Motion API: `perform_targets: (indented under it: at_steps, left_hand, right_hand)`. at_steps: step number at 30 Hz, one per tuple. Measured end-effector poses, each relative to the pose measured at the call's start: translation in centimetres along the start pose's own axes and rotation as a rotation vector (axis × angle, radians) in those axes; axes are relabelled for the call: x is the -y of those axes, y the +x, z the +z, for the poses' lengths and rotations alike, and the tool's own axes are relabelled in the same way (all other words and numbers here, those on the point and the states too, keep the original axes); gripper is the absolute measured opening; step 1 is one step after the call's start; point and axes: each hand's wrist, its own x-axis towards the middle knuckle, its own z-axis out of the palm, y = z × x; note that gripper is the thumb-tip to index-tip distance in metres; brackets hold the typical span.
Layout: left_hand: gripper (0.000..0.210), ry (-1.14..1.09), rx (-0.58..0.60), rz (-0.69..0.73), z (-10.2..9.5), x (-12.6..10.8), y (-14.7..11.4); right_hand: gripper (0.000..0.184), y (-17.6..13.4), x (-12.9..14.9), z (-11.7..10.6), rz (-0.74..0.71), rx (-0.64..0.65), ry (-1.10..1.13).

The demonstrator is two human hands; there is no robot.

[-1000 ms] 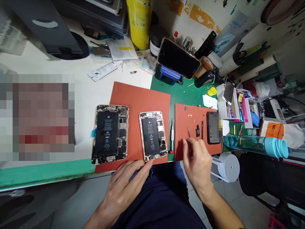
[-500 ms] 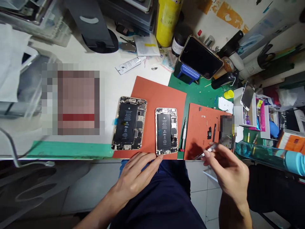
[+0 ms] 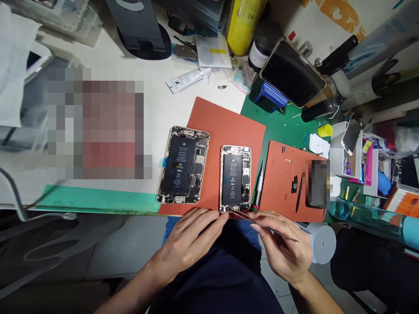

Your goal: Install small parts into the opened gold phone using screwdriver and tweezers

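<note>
- since the earlier frame, the right hand (image 3: pixel 288 246) has swung left from the right mat, bringing the tweezers (image 3: pixel 284 234) to the near end of the smaller opened phone (image 3: pixel 233 179).
- the right hand pinches the tweezers between bent fingers and thumb, their tip at the phone's near end.
- the left hand (image 3: pixel 193 237) lies palm down, fingers loosely stretched, one fingertip at the phone's near left corner; the thumb is hidden, so i cannot tell if it grips.
- the smaller phone lies on the left red mat (image 3: pixel 216 131), close to the bench's near edge.
- the larger opened phone (image 3: pixel 178 174) straddles that mat's left side, partly on the white bench top (image 3: pixel 157 104).
- bare red mat shows between the phones and beyond the smaller one's far end.
- just right, a screwdriver (image 3: pixel 259 185) lies on the green strip between the mats.
- the right red mat (image 3: pixel 278 198) carries small parts and a dark phone (image 3: pixel 317 183); a blue bottle (image 3: pixel 366 216) lies near its right side.
- below the bench are floor tiles and a round white object (image 3: pixel 322 244).
</note>
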Motion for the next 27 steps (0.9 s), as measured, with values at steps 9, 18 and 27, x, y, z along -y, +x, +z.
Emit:
perform_targets:
  at_steps: [9,18,27]
  left_hand:
    - [0.039,0.002,0.011,0.01,0.2,0.1,-0.6]
    - [0.034,0.075,-0.001,0.036,0.2,-0.2,0.1]
    - [0.035,0.084,0.001,0.029,0.2,-0.1,0.1]
  right_hand:
    - [0.04,0.2,0.0,-0.1,-0.01,0.03,0.028]
    - [0.04,0.4,-0.1,-0.3,-0.02,0.049,0.028]
    - [0.041,1.0,-0.1,-0.6,-0.05,0.086,0.037]
